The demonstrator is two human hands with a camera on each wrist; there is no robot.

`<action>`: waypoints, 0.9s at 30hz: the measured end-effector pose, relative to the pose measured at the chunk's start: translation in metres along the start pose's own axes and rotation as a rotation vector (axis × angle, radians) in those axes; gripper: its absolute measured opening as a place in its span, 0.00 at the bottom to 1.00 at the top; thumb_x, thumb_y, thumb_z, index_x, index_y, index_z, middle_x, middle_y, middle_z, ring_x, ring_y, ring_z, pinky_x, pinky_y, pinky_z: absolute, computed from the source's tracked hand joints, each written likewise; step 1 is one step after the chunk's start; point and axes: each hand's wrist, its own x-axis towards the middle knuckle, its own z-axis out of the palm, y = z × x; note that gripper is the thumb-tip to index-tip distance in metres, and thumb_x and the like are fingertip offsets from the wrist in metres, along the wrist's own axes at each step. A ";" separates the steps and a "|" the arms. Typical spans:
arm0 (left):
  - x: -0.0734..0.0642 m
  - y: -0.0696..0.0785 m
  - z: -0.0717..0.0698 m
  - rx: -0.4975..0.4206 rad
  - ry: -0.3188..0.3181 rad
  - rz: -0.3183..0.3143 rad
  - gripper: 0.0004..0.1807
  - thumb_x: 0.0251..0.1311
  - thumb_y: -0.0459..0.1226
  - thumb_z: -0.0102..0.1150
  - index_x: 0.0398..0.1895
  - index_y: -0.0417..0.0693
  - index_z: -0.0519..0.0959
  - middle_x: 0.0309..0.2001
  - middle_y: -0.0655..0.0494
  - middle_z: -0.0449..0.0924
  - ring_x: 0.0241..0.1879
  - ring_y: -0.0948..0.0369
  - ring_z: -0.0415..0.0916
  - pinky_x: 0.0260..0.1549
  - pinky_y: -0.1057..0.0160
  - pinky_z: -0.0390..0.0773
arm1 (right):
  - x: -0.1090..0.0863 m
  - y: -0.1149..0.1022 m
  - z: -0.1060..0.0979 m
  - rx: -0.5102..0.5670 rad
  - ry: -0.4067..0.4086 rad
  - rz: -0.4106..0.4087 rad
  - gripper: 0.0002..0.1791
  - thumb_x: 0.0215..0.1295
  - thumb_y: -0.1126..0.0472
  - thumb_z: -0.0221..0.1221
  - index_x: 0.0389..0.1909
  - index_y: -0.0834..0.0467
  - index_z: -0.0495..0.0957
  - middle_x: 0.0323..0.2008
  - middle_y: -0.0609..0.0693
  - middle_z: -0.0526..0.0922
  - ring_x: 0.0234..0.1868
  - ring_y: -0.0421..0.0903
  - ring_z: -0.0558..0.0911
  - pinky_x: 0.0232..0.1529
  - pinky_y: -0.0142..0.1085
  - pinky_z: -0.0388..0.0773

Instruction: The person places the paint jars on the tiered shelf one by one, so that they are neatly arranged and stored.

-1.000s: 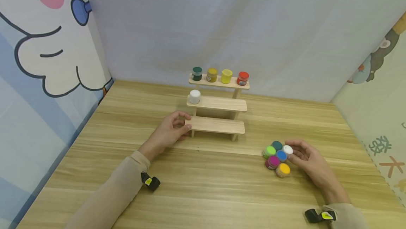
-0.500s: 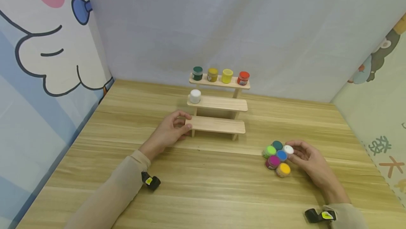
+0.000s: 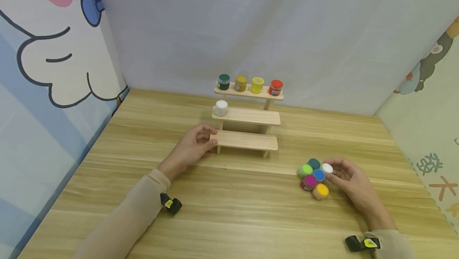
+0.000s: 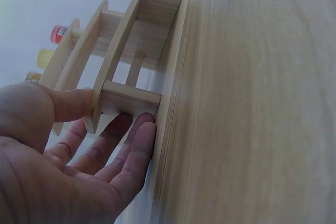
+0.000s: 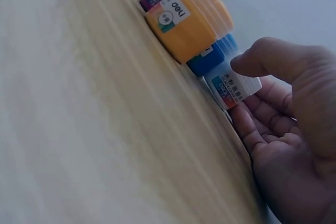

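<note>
My left hand (image 3: 191,145) grips the left end of the lowest step of a three-tier wooden display stand (image 3: 247,140). In the left wrist view the thumb lies at the board's edge and the fingers (image 4: 118,124) reach underneath to the leg. At the right, my right hand (image 3: 353,181) holds a white paint jar (image 3: 326,168) between thumb and fingers, at the edge of a cluster of jars. The right wrist view has this labelled white jar (image 5: 231,85) standing on the table, beside a blue jar (image 5: 210,59) and an orange-yellow jar (image 5: 184,22).
Dark green (image 3: 224,82), ochre (image 3: 240,83), yellow (image 3: 257,85) and red (image 3: 275,87) jars line the top tier. Another white jar (image 3: 221,108) stands at the middle tier's left end. Light green (image 3: 305,170), teal (image 3: 314,163) and purple (image 3: 308,182) jars belong to the cluster.
</note>
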 end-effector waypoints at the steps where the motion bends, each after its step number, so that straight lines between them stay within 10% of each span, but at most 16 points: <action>1: 0.000 0.000 0.000 -0.001 0.000 -0.001 0.16 0.84 0.35 0.61 0.68 0.44 0.75 0.62 0.39 0.84 0.58 0.45 0.85 0.57 0.47 0.90 | 0.000 0.000 0.000 -0.002 0.003 -0.003 0.20 0.81 0.67 0.65 0.66 0.72 0.75 0.56 0.41 0.85 0.55 0.35 0.84 0.57 0.22 0.81; 27: 0.000 -0.001 0.001 -0.001 -0.003 0.004 0.15 0.84 0.35 0.61 0.68 0.46 0.76 0.60 0.40 0.84 0.59 0.45 0.85 0.58 0.47 0.90 | -0.003 -0.011 -0.006 0.168 0.124 0.005 0.16 0.79 0.71 0.66 0.64 0.65 0.79 0.55 0.38 0.88 0.56 0.32 0.85 0.59 0.21 0.81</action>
